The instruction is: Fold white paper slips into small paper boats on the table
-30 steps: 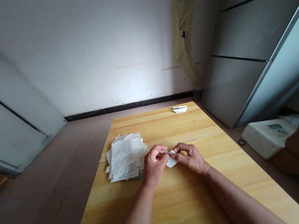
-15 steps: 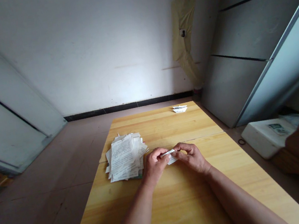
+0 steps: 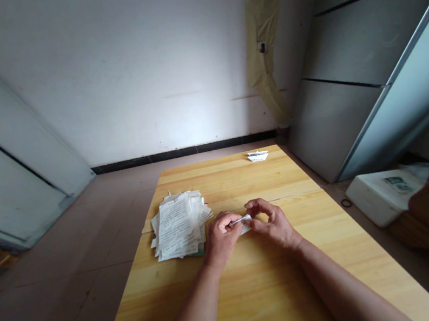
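A small folded piece of printed paper (image 3: 245,224) is pinched between the thumb and fingers of my left hand (image 3: 222,234), just above the wooden table. My right hand (image 3: 273,224) is at the paper's right end, its thumb by the edge and its index finger lifted away, so the fingers are apart. To the left of my left hand lies a pile of printed paper sheets (image 3: 176,227), stacked unevenly. A folded paper boat (image 3: 258,156) stands at the far right of the table.
The wooden table (image 3: 257,295) has a seam across it. Beyond its far end is a white wall (image 3: 142,74) with taped-over wiring (image 3: 267,58). A grey cabinet (image 3: 339,68) rises at the right, and a white box (image 3: 380,195) sits low beside the table.
My right index finger has lifted off the folded paper and spread from the thumb. My left hand keeps its pinch in nearly the same place.
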A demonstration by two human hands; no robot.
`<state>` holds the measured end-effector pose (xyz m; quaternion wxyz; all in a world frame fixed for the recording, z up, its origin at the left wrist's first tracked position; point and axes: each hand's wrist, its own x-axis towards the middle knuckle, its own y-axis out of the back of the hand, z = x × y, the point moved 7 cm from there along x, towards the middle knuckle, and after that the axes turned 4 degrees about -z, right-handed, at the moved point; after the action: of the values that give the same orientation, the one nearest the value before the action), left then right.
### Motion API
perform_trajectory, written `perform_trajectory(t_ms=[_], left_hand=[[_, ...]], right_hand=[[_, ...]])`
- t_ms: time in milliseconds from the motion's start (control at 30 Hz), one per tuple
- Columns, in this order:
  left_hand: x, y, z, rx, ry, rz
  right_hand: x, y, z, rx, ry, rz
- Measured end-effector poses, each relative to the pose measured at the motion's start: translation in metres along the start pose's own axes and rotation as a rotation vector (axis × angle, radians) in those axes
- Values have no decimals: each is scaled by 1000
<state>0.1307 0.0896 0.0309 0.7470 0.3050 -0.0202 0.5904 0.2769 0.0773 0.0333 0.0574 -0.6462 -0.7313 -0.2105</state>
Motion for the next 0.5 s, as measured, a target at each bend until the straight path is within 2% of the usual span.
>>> perform_trajectory(t_ms=[100,200,500], left_hand=[[1,0,3,7,-29,-12],[2,0,1,11,-38,-23],[2,8,-22,111,44,58]], right_hand=[[1,-2,-4,-52,92,-70],[2,0,-4,-106,138,-72],[-5,-6,-11,-405,382,-94]])
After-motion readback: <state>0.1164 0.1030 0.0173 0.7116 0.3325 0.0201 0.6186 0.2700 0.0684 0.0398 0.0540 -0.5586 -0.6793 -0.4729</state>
